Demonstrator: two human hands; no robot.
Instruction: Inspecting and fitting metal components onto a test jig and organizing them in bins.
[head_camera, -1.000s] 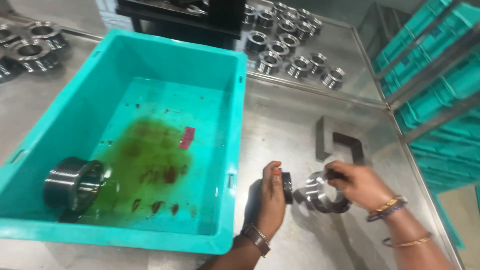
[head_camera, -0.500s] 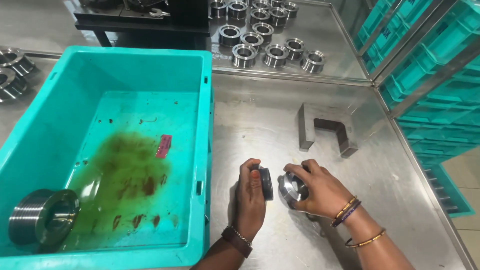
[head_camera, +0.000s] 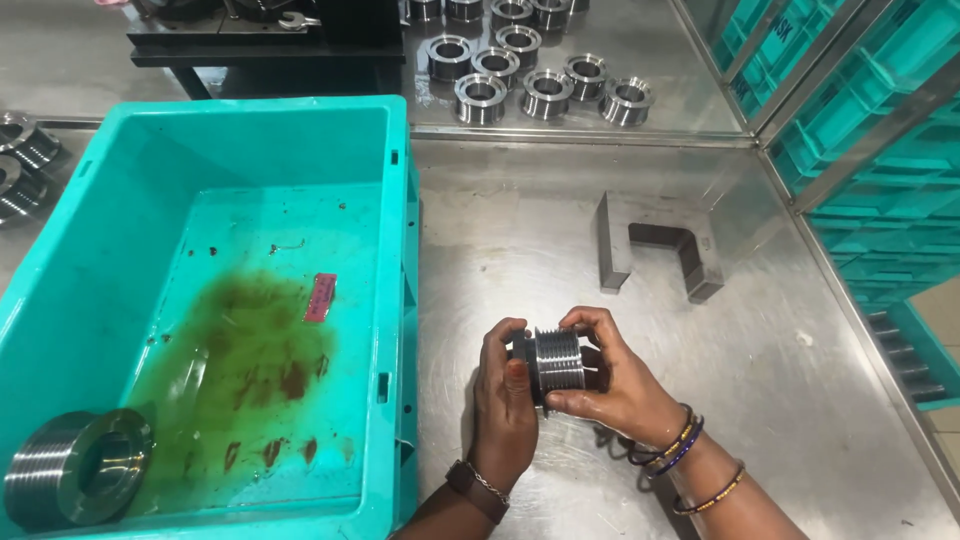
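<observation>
Both my left hand (head_camera: 505, 400) and right hand (head_camera: 620, 385) have fingers wrapped around a grooved pulley (head_camera: 558, 362) at lower centre above the tabletop (head_camera: 800, 340). The teal bin (head_camera: 215, 140) at left holds one pulley ring (head_camera: 75, 478) and an oily stain.

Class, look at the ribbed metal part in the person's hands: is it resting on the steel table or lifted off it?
Lifted. The ribbed metal part lies on its side between the left hand and right hand, above the steel table.

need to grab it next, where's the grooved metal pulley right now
In the head view the grooved metal pulley sits low and centre, held between the left hand and right hand above the steel table, right of the teal bin.
</observation>
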